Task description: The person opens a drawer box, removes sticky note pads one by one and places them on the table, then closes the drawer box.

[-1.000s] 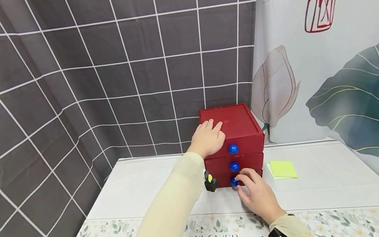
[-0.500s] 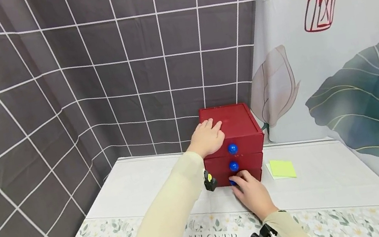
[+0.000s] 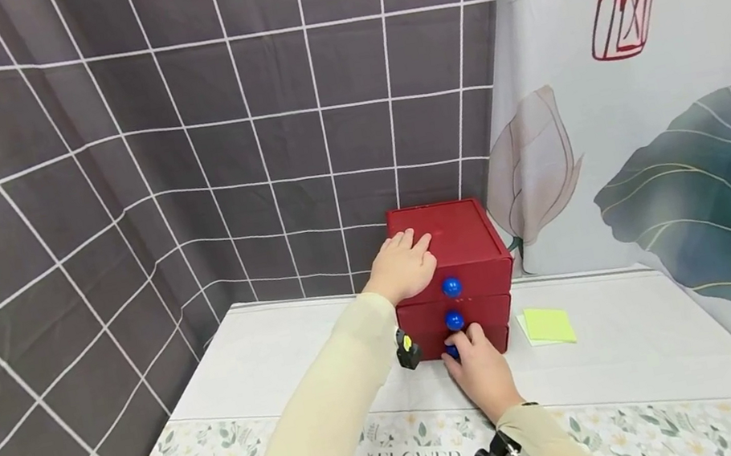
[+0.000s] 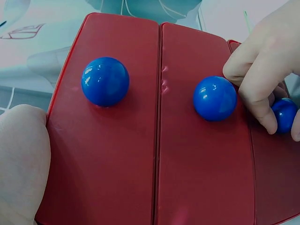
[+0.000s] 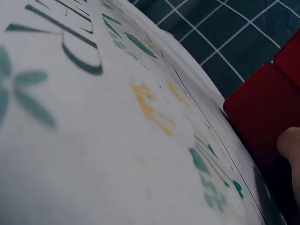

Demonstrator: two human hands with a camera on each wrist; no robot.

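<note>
By the left-hand grip (image 3: 403, 264), fingers loosely spread, the top of the red drawer box (image 3: 457, 230) was touched, with nothing grasped. The box was seen on the desk (image 3: 323, 321); it was judged stiff and light enough to be dragged unless steadied. Its bottom blue knob (image 4: 284, 115), judged slippery and best held behind its widest part, was pinched by the curled right-hand grip (image 3: 485, 374). Yellow notes (image 3: 549, 324) were seen just beside the box.
</note>
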